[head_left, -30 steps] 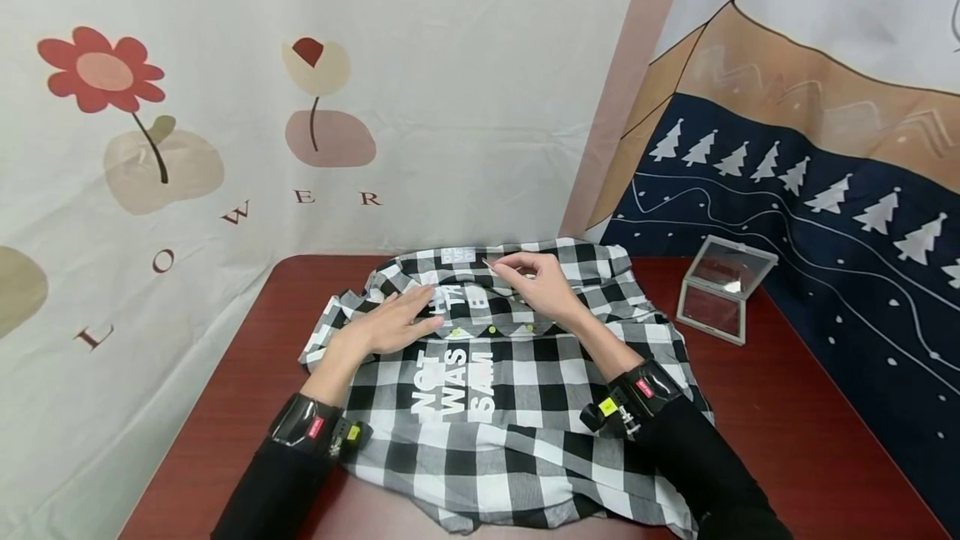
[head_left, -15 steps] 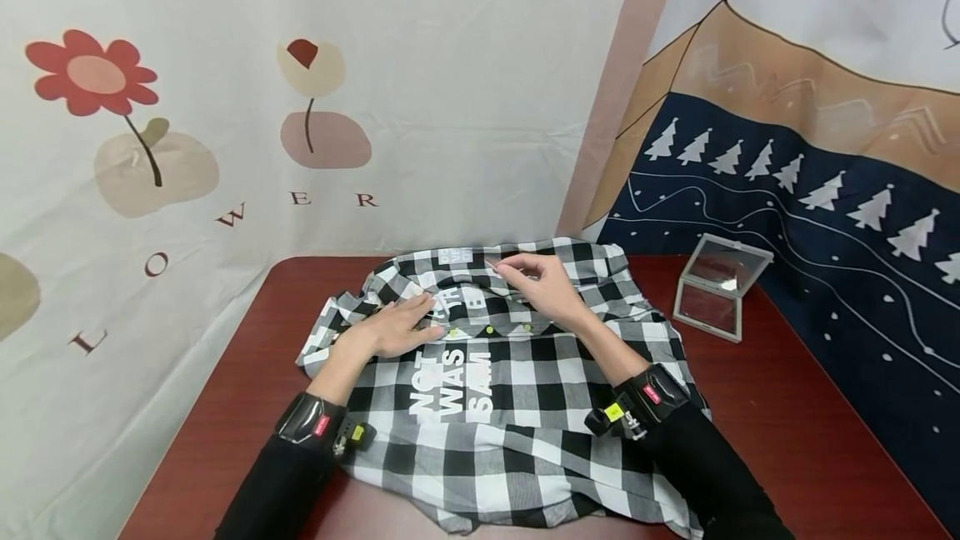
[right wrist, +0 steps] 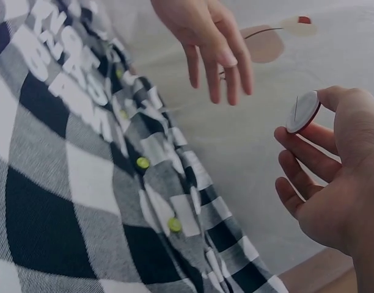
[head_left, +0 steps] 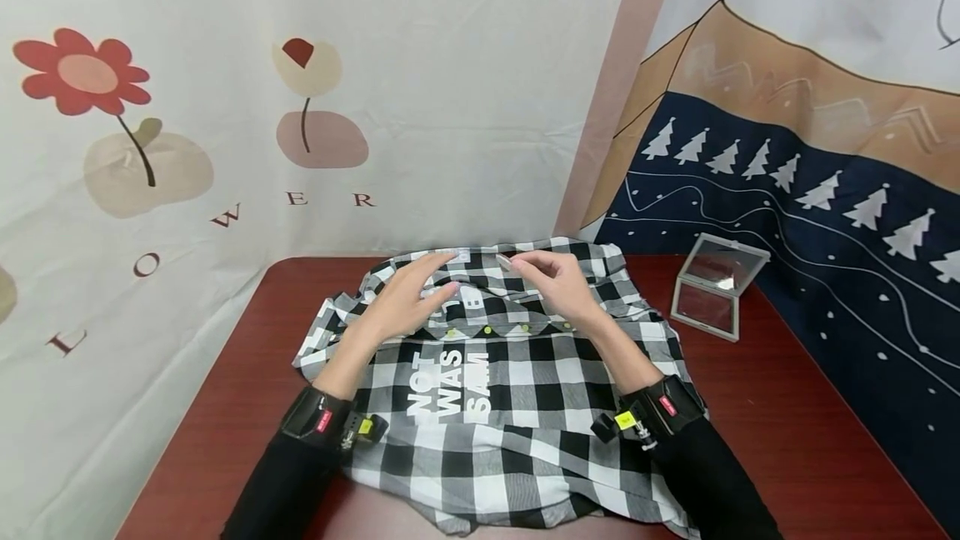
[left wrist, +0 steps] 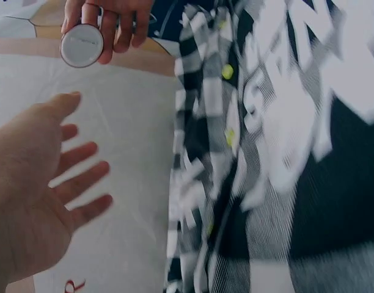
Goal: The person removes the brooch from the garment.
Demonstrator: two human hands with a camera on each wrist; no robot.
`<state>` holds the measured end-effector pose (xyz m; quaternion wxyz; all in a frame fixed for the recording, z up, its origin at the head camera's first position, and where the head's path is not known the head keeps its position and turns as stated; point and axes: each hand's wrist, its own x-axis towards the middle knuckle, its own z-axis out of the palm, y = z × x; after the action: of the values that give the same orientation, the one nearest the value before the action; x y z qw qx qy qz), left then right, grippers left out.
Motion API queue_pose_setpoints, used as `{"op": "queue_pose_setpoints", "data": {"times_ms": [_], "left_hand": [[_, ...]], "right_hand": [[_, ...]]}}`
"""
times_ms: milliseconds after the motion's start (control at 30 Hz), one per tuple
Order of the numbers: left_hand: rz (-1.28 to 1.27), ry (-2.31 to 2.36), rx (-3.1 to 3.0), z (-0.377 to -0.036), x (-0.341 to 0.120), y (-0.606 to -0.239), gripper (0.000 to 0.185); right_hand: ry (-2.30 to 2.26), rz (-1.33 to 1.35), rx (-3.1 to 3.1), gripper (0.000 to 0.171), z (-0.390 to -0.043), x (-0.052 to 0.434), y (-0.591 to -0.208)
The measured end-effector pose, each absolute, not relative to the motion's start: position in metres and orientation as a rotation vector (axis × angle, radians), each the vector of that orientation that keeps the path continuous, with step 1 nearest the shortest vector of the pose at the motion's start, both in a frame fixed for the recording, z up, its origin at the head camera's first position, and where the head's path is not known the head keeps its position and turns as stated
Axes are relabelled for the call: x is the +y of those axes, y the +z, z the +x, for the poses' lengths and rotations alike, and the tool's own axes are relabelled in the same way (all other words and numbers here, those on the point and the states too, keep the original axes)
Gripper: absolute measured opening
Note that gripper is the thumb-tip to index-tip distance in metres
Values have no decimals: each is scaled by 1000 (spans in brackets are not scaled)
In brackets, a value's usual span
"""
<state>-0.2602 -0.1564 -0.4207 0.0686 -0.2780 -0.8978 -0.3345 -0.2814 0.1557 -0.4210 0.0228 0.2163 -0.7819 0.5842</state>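
A black-and-white checked shirt (head_left: 517, 390) with white lettering and small yellow-green buttons (right wrist: 142, 163) lies spread on the dark red table (head_left: 787, 432). My right hand (head_left: 551, 277) hovers over the collar end and pinches a small round white disc with a red rim (right wrist: 302, 111), also visible in the left wrist view as the disc (left wrist: 81, 44). My left hand (head_left: 408, 298) is lifted just above the shirt, fingers straight and spread, reaching toward the disc and holding nothing.
A clear square case (head_left: 716, 286) stands propped open at the table's right rear. Printed cloth backdrops hang behind the table, a flower print (head_left: 82, 77) at left and a tree print (head_left: 825, 182) at right.
My left hand has lifted off the shirt and moved up and right toward the right hand. The right hand has stayed over the collar with the disc.
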Motion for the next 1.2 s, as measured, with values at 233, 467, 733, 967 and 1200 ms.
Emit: {"op": "queue_pose_setpoints", "data": {"times_ms": [233, 467, 733, 967, 1200], "left_hand": [[-870, -1219, -2465, -260, -133, -409, 52], [-937, -1291, -2289, -256, -113, -400, 41], [-936, -1300, -2204, -250, -99, -397, 37], [-960, -1332, -2178, -246, -94, -395, 35], [-988, -1318, -2159, -241, -91, -396, 28]], "right_hand": [[1942, 623, -2405, 31, -275, 162, -408], [2248, 717, -2232, 36, -270, 164, -400], [2349, 801, -2200, 34, -268, 165, -396], [2321, 879, -2252, 39, -263, 163, -393], [2307, 890, -2281, 36, -260, 162, -392]]}}
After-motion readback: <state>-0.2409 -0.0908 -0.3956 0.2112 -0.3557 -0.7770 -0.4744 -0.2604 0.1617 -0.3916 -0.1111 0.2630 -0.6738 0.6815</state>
